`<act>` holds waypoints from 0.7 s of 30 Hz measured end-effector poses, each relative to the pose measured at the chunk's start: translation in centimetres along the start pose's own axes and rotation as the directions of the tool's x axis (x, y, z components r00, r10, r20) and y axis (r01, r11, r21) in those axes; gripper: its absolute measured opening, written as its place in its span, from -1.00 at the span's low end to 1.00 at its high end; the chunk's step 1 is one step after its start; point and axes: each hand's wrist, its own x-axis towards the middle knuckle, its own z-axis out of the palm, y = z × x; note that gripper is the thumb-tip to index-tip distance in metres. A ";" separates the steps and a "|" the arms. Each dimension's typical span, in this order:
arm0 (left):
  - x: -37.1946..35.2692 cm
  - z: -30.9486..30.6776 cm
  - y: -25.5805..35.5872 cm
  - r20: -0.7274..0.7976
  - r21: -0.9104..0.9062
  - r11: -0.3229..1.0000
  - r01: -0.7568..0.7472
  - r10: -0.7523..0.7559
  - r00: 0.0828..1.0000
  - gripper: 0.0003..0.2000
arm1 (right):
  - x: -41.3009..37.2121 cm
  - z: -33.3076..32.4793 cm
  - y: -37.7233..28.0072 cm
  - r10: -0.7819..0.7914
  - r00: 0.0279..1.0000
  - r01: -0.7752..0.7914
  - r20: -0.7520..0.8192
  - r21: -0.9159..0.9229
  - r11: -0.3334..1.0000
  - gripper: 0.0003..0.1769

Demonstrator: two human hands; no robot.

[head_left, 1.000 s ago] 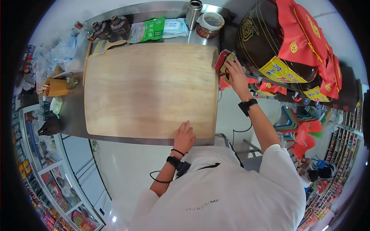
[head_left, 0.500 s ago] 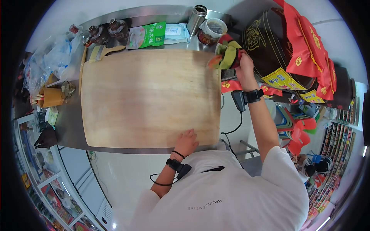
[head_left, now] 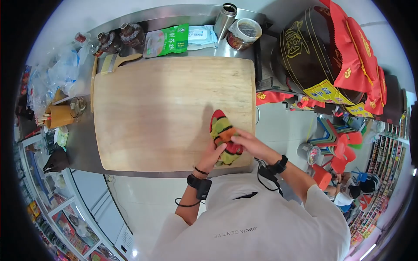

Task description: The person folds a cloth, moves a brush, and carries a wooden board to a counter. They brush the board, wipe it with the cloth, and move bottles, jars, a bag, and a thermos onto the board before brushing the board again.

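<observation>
A bunched striped cloth (head_left: 220, 125), yellow-green, red, orange and black, is held over the lower right part of the large wooden board (head_left: 161, 108). On its left side my left hand (head_left: 210, 155) is closed, with the thumb laid over the fabric. My right hand (head_left: 251, 143) grips it from the right, thumb and fingers pressed on it. Whether the cloth touches the board is hard to tell. Parts of its lower end are hidden by my hands.
Behind the board stand dark bottles (head_left: 132, 35), a green packet (head_left: 166, 41), a wipes pack (head_left: 202, 37), a steel flask (head_left: 225, 20) and a lidded tub (head_left: 244, 33). A large dark jar (head_left: 300, 48) stands at right. Left are a brush (head_left: 115, 62) and a glass (head_left: 77, 107).
My right hand has brought the cloth from beyond the board's far right corner to its near right part. My left hand has moved slightly up and right and taken hold of it too.
</observation>
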 end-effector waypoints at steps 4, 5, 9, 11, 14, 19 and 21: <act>1.2 -0.3 -1.7 -0.062 -0.099 0.993 0.058 -0.064 0.996 -0.52 | -0.9 -2.2 0.4 -0.171 0.975 0.211 0.138 -0.363 0.908 -0.45; 1.3 -0.6 -1.5 -0.080 -0.087 0.995 0.038 -0.046 0.996 -0.54 | -1.3 -3.5 0.3 -0.227 0.964 0.266 0.141 -0.414 0.871 -0.45; 2.2 -1.8 -0.4 -0.165 -0.194 0.981 -0.003 -0.030 0.986 -0.60 | -1.7 -10.3 0.5 -0.240 0.971 0.224 0.012 -0.405 0.886 -0.50; 2.6 -2.4 -0.1 -0.220 -0.197 0.980 0.006 -0.050 0.974 -0.58 | -1.4 -14.5 3.1 -0.205 0.975 0.166 -0.081 -0.344 0.924 -0.52; 2.4 -3.4 -0.2 -0.258 -0.211 0.976 0.062 -0.116 0.959 -0.53 | -1.2 -19.4 6.8 -0.108 0.971 0.043 -0.214 -0.291 0.956 -0.56; 2.0 -3.6 -0.2 -0.254 -0.252 0.963 0.099 -0.165 0.953 -0.46 | -1.9 -25.9 14.2 0.004 0.948 -0.039 -0.318 -0.104 0.994 -0.59; 2.5 -4.3 -1.5 -0.217 -0.297 0.939 0.174 -0.244 0.945 -0.48 | -1.6 -28.1 15.2 0.043 0.933 -0.072 -0.358 -0.069 0.995 -0.60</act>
